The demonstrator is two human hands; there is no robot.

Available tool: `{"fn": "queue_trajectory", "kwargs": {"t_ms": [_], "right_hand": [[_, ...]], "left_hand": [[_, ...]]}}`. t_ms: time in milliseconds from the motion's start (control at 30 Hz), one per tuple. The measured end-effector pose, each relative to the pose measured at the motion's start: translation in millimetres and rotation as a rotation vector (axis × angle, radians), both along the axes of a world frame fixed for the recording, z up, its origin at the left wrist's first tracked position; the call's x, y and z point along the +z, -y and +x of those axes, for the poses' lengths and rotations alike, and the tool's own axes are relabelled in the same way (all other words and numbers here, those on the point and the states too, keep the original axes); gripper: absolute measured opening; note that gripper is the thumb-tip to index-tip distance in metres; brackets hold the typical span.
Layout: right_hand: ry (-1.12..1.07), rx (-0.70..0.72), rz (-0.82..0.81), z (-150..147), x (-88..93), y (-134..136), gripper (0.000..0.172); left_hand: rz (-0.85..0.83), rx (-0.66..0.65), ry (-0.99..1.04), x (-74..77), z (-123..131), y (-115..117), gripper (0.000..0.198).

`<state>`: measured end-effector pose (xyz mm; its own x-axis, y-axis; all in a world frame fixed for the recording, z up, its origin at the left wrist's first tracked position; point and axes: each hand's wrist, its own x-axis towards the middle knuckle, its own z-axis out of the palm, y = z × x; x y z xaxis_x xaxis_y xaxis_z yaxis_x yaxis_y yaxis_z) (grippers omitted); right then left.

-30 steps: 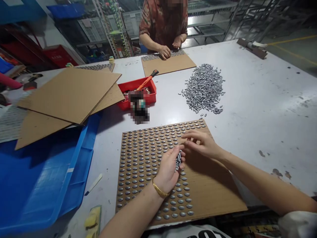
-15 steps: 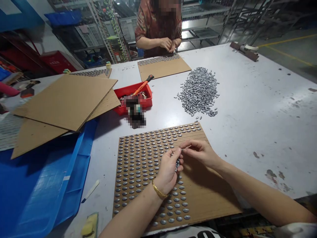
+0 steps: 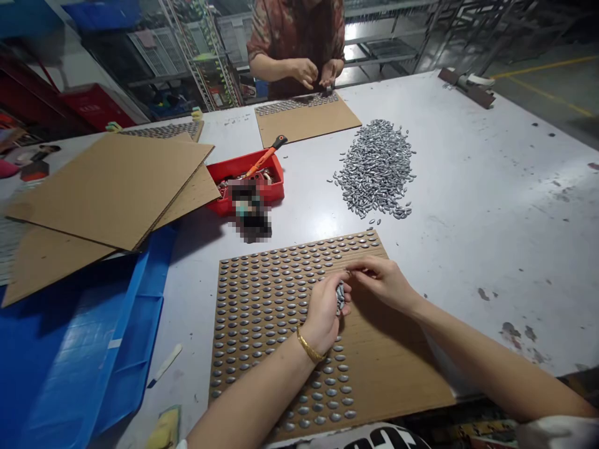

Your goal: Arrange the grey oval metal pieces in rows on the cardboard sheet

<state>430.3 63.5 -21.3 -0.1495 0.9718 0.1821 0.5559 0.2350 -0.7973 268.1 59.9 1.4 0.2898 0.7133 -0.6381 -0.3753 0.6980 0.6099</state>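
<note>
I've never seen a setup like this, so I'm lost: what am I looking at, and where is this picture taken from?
This view comes from a camera worn on a person's head, looking down at their bare hands; no machine here. The left hand cups some small silver oval pieces, and the right hand sits beside it. Beneath them lies a cardboard sheet with rows of the same pieces on it. The table also holds a loose heap of them and a red crate. Across it, a co-worker has a similar sheet.

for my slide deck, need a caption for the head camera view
Left hand cups silver oval pieces beside the right hand, above a cardboard sheet set with neat rows of them.
</note>
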Motion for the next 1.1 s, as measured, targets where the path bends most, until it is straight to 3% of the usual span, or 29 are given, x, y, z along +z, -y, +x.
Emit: {"fn": "queue_trajectory", "kwargs": {"t_ms": [267, 600, 767, 967, 1100], "right_hand": [[0.451, 0.123, 0.28, 19.4, -29.2, -37.5, 0.023], [0.637, 0.257, 0.313, 23.2, -25.4, -39.0, 0.025], [0.353, 0.179, 0.218, 22.3, -12.4, -32.7, 0.022], [-0.262, 0.124, -0.286, 8.5, 10.4, -1.7, 0.023], [-0.411, 0.097, -0.383, 3.3, 15.4, 9.8, 0.021]], "left_hand": [[-0.047, 0.031, 0.013, -2.7, -1.6, 3.9, 0.024], [-0.048, 0.037, 0.034, -3.3, -1.2, 3.1, 0.025], [-0.038, 0.072, 0.017, -2.3, -0.6, 3.4, 0.022], [0.0, 0.094, 0.045, -3.0, 5.0, 3.4, 0.028], [0.029, 0.095, 0.045, -1.9, 10.7, 3.7, 0.029]]}}
